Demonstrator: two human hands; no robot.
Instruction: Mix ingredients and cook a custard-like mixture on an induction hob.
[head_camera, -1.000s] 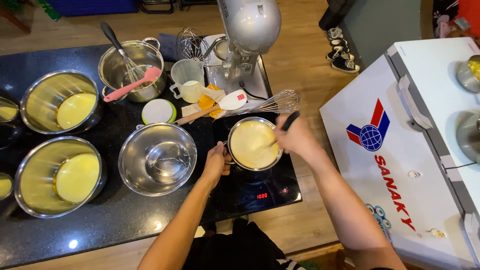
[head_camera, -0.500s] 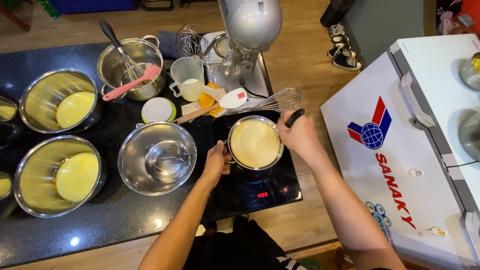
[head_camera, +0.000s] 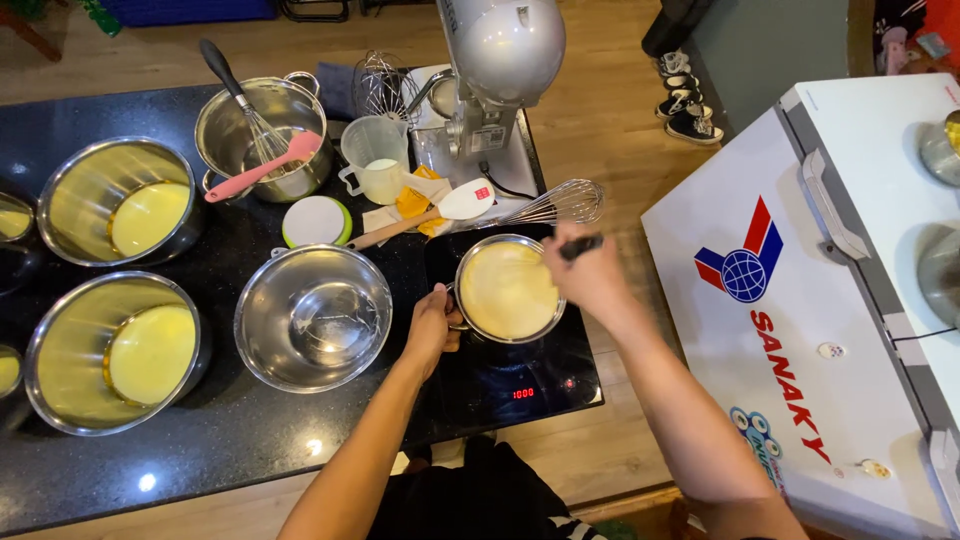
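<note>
Right hand now back over pot rim.

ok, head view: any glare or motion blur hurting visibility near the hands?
Head view: right hand slightly motion-blurred on its dark handle; left hand and the pan of yellow batter sharp. Specular hotspots on the empty steel bowl and mixer head; small light reflections on the black countertop.
</note>
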